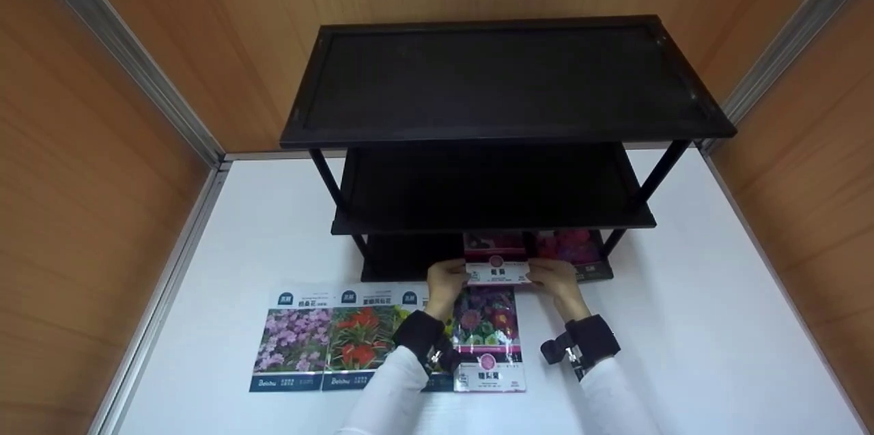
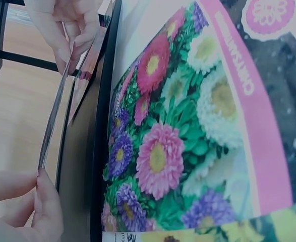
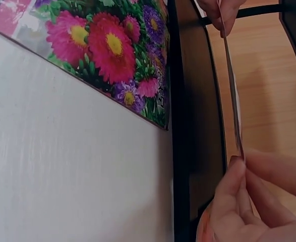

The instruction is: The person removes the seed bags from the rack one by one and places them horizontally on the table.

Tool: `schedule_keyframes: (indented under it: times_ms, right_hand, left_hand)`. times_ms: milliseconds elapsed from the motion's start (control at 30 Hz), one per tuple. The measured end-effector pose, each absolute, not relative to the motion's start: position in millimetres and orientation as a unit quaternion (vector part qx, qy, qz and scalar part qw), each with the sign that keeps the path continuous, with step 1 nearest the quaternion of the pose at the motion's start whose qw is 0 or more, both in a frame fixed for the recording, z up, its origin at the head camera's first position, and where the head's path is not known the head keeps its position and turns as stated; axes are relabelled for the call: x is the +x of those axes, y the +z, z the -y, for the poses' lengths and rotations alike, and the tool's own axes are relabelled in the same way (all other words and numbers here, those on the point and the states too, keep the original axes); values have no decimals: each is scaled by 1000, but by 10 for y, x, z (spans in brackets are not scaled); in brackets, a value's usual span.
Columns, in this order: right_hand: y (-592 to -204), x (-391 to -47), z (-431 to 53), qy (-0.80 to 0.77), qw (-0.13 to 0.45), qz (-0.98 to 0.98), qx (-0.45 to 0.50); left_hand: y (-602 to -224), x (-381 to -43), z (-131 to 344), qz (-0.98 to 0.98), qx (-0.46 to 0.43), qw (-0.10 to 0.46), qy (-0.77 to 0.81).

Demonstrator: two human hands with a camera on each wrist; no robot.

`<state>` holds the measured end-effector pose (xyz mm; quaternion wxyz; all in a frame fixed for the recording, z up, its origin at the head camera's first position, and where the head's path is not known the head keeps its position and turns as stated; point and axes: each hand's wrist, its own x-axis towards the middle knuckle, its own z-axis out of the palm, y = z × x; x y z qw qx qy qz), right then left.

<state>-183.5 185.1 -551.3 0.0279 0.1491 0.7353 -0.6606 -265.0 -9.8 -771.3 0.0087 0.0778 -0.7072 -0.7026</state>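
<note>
A flower seed packet [image 1: 497,272] with a white lower band is held by both hands at the front of the rack's bottom shelf [image 1: 410,261]. My left hand [image 1: 446,283] pinches its left edge; my right hand [image 1: 554,278] pinches the right edge. Seen edge-on, the same packet [image 2: 54,121] spans between the fingers in the left wrist view. To its right, another packet with red flowers [image 1: 573,247] lies on the bottom shelf, partly hidden. A chrysanthemum packet [image 1: 488,326] lies on the table below the hands.
Left of the chrysanthemum packet lie a purple-flower packet [image 1: 293,339], a red-flower packet [image 1: 358,343] and a yellow-flower packet [image 1: 403,312], partly behind my left arm. The black rack's top shelf [image 1: 505,80] and middle shelf [image 1: 491,186] overhang the hands. Wooden panels [image 1: 89,216] enclose the white table.
</note>
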Motion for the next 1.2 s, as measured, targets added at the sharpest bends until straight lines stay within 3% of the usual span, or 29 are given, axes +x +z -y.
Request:
schedule_keyframes:
  times_ms: [200, 533, 800, 1200]
  right_hand:
    - [-5490, -1800, -1899, -668, 60, -725, 158]
    - [-5418, -1687, -1977, -662, 76, -725, 172]
    - [-5396, -1601, -2036, -665, 82, -721, 177]
    - [-5375, -1458, -2113, -660, 69, -726, 179]
  left_hand:
    - [-7013, -2314, 66, 694, 59, 21, -717]
    - [-6710, -2105, 1, 666, 42, 20, -744]
    - [-5514, -1613, -63, 679, 101, -25, -727]
    - [-5427, -1458, -98, 676, 128, -69, -723]
